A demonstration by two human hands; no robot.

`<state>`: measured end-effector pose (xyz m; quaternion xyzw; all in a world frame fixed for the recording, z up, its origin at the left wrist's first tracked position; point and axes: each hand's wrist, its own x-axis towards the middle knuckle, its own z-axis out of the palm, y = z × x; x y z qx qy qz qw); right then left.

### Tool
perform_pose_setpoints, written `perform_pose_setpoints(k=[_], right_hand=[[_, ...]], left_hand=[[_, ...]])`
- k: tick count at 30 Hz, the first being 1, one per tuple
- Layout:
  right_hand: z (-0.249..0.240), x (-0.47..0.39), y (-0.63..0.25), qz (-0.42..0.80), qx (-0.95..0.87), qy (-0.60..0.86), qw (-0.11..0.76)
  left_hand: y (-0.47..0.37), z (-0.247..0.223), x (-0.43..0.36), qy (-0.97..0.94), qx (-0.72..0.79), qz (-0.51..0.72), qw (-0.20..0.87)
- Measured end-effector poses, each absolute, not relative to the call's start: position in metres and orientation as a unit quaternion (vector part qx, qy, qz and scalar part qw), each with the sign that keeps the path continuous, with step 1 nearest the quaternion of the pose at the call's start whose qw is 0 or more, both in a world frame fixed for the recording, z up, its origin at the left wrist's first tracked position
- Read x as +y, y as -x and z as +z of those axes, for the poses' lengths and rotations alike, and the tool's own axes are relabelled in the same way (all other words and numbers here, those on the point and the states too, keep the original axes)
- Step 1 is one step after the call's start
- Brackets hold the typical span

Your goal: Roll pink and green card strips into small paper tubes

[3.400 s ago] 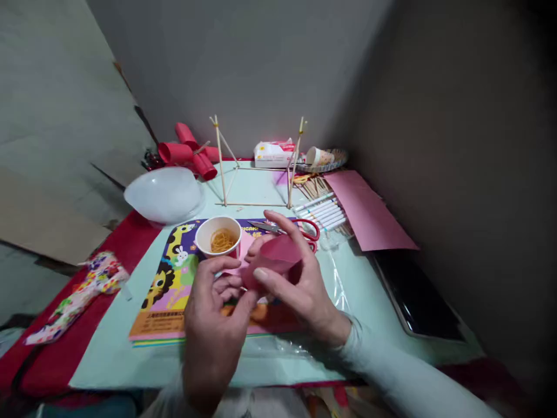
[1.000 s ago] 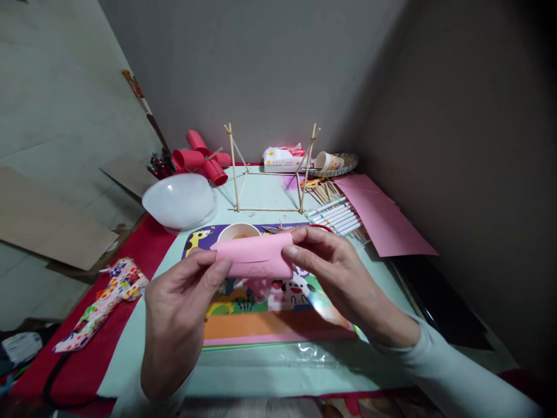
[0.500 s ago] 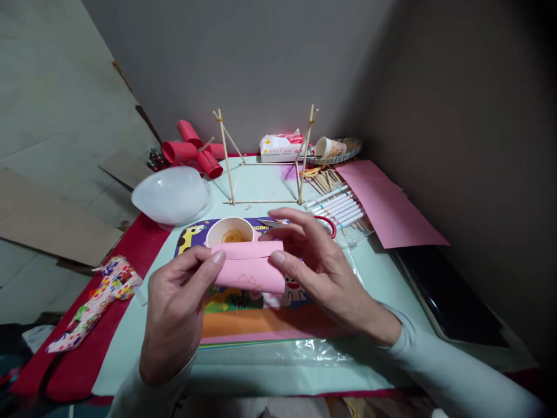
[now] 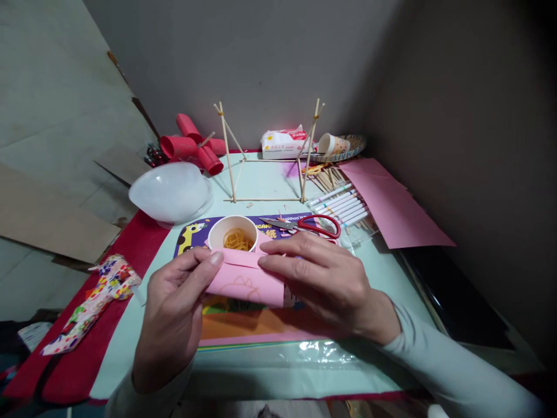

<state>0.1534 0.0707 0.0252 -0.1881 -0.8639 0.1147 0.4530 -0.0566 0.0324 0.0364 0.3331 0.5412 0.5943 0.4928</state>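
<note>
A rolled piece of pink paper with a faint drawn outline lies across both hands, its edge overlapping along the top. My left hand pinches its left end between thumb and fingers. On the right end, my right hand closes over the roll, with fingertips on the overlapping edge. Just beyond the roll stands a white paper cup of rubber bands. Scissors with red handles rest behind my right hand on the colourful origami paper pack.
A stick frame stands at the back, near red paper tubes and a translucent bowl. To the right are markers, pink sheets and a black tablet-like slab. A patterned wrapped object lies left.
My right hand has shifted its fingers down onto the top edge of the pink roll, uncovering the scissors. The roll sits slightly lower, and more of the cup's contents shows.
</note>
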Motion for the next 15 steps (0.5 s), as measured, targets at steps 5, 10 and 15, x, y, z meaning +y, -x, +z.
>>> perform_pose_setpoints(k=[5,10,15], right_hand=[[0.018,0.067,-0.153,0.022,-0.863,0.195,0.465],[0.022,0.064,-0.151,0.129,-0.789,0.28,0.531],[0.029,0.065,-0.149,0.285,-0.719,0.341,0.535]], left_hand=[[0.058,0.033,0.03,-0.345,0.525,0.595,0.502],[0.06,0.027,0.024,-0.388,0.54,0.65,0.367],[0.062,0.02,0.021,-0.466,0.52,0.639,0.323]])
